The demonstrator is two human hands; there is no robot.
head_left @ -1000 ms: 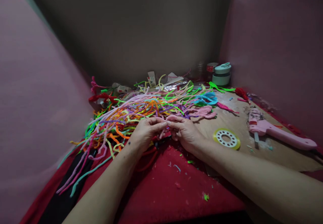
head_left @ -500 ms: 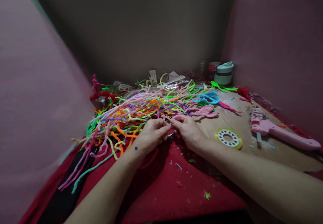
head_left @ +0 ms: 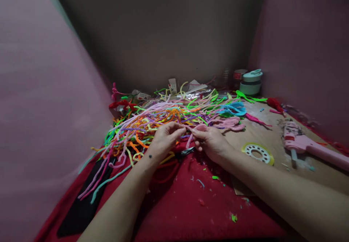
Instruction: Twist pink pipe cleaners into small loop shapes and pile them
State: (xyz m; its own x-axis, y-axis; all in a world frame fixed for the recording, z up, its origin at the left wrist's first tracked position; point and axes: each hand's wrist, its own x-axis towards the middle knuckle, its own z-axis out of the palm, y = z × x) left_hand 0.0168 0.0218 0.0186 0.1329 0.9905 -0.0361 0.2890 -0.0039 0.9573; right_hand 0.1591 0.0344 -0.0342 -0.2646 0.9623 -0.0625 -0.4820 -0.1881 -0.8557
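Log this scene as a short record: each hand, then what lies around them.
Right hand: pinching a curved pink pipe cleaner
Left hand: fingertips close to the pink pipe cleaner; grip unclear
Beyond the hands: tangled pile of pipe cleaners, many colors
On the cardboard, right: tape roll, pink glue gun
Back right: mint-green container
Near edge: red cloth with small scraps
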